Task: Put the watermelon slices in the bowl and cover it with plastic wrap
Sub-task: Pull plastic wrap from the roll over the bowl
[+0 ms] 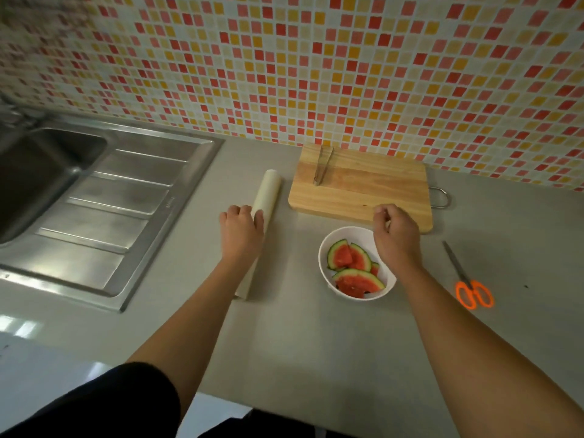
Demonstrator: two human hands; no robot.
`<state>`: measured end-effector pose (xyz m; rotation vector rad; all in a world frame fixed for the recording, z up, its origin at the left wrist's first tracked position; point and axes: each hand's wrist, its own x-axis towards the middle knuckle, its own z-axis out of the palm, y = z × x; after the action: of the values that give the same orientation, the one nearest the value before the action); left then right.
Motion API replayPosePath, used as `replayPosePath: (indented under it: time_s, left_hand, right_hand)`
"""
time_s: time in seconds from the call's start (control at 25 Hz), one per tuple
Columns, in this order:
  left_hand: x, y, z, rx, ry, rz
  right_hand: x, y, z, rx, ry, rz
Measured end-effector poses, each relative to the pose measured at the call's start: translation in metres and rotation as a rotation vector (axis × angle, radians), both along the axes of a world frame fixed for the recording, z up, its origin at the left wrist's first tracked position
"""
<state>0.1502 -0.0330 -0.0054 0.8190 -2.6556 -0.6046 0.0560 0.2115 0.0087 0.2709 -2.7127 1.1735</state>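
The watermelon slices (355,268) lie piled in the white bowl (325,248), which stands uncovered on the grey counter (316,349) just in front of the wooden cutting board (363,191). The left hand (241,230) grips a roll of plastic wrap (268,191) lying left of the bowl, its fingers curled over the roll. The right hand (395,237) hovers over the bowl's far rim with its fingers bent and thumb against forefinger; whether they pinch any film cannot be told. Metal tongs (322,165) rest on the board, orange-handled scissors (471,286) lie to the right, and a steel sink (94,200) sits at the left.
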Motion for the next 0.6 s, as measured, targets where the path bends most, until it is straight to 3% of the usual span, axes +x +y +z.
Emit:
replayPosePath:
  time_s: [0.12, 0.2, 0.4, 0.6]
  left_hand:
    - [0.002, -0.012, -0.018, 0.005, -0.307, 0.002]
    - [0.002, -0.009, -0.027, 0.085, -0.347, 0.003]
    - [0.006, -0.015, -0.022, 0.292, -0.276, 0.034]
    - [0.025, -0.026, 0.009, 0.675, -0.004, 0.003]
  right_hand:
    - [0.002, -0.034, 0.001, 0.005, 0.001, 0.091]
    - [0.007, -0.054, -0.002, 0.011, -0.007, 0.139]
    - [0.015, -0.082, -0.005, 0.005, -0.020, 0.221]
    - [0.011, -0.106, 0.003, -0.043, -0.162, 0.257]
